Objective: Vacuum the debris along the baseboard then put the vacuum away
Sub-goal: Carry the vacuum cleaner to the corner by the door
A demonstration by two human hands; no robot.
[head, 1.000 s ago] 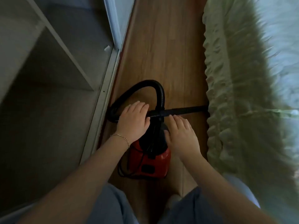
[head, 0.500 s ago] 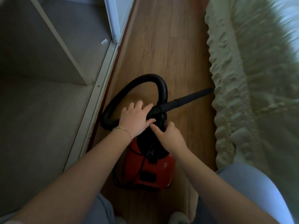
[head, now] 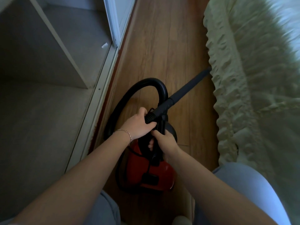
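A small red and black canister vacuum [head: 151, 174] stands on the wooden floor between my knees. Its black ribbed hose [head: 146, 82] loops up and round to a rigid black nozzle tube [head: 186, 90] that points toward the bed skirt. My left hand [head: 138, 125] grips the hose end where it joins the tube. My right hand [head: 165, 140] is curled round the black carry handle on top of the vacuum. The reddish baseboard strip [head: 112, 88] runs along the left of the floor.
An open white cabinet with shelves [head: 48, 78] and a sliding-door track [head: 100, 88] fills the left side. A pale green ruffled bed cover [head: 251, 78] hangs down on the right. The strip of wooden floor [head: 170, 38] between them is narrow.
My right hand moved from the tube down onto the vacuum's handle and closed round it. My left hand closed on the hose end. The nozzle tube swung up to point diagonally at the bed.
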